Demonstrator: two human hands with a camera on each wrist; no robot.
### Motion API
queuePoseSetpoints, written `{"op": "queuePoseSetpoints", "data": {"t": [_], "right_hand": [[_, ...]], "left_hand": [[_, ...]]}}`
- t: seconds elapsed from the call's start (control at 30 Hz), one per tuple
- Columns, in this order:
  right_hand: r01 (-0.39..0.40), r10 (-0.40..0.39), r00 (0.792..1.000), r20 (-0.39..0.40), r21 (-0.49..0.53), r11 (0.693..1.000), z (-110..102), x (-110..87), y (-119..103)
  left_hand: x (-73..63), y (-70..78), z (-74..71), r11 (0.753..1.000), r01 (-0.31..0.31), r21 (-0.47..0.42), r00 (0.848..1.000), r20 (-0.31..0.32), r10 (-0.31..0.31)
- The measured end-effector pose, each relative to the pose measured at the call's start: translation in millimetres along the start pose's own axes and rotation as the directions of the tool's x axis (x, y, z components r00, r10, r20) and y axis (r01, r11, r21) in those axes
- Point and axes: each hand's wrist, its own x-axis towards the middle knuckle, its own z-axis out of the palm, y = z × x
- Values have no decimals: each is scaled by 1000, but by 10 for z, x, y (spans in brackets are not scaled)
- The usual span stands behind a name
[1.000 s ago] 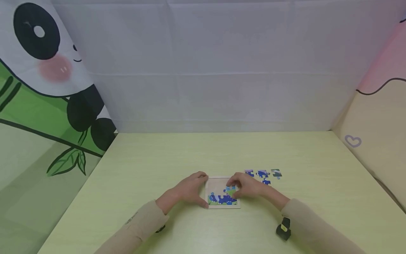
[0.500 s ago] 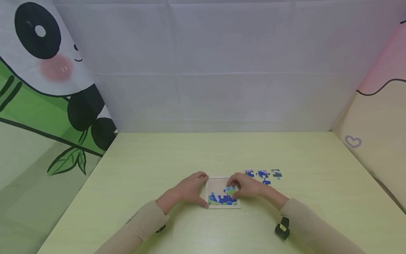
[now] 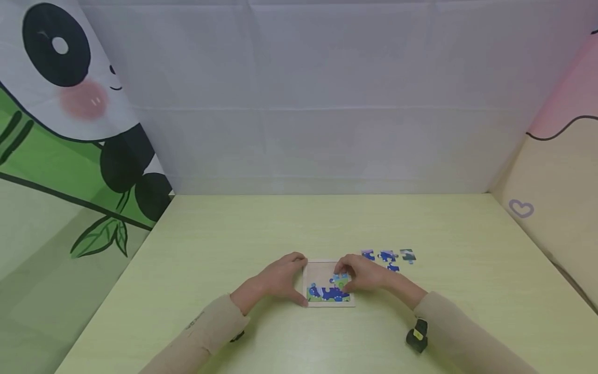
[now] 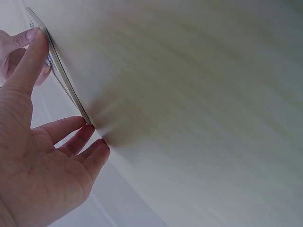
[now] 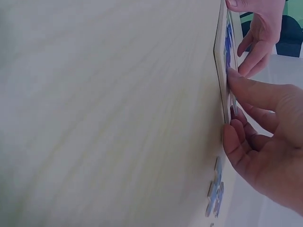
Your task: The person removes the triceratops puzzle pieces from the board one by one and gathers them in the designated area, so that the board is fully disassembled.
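Observation:
A small wooden puzzle tray [image 3: 320, 270] lies on the table, its lower part filled with joined pieces of a blue animal picture [image 3: 329, 294]. My left hand [image 3: 280, 278] grips the tray's left side, thumb at the near corner and fingers at the far corner; the left wrist view shows this hand [image 4: 52, 161] from the side. At the tray's right side, my right hand [image 3: 366, 274] pinches a green and light blue jigsaw piece [image 3: 341, 281] between thumb and fingers. Those fingers partly cover the piece, so whether it sits flat cannot be told.
Several loose jigsaw pieces [image 3: 386, 256] lie on the table beyond my right hand; some also show low in the right wrist view [image 5: 215, 189]. A pale cloth wall [image 3: 299, 130] stands behind the table [image 3: 233, 228]. Printed cloth panels flank both sides.
Both hands and the tray hold nearly the same places. The piece under my right fingers looks slightly turned, showing a little more of its picture.

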Motion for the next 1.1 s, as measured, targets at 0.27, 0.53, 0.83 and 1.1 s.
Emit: {"op": "queuePoseSetpoints", "data": {"t": [0.27, 0.53, 0.83, 1.1], "right_hand": [[17, -17, 1000, 9, -30, 999, -50, -9, -17], [24, -24, 1000, -17, -31, 999, -56, -18, -19], [68, -70, 997, -43, -35, 997, -81, -61, 6], [107, -111, 991, -70, -59, 992, -194, -184, 27]], "left_hand": [[-2, 0, 2, 1000, -4, 0, 1000, 1, 4], [-8, 9, -11, 1000, -3, 3, 1000, 2, 3], [1, 13, -7, 1000, -4, 22, 1000, 4, 4], [19, -6, 14, 1000, -2, 24, 1000, 4, 2]]}}
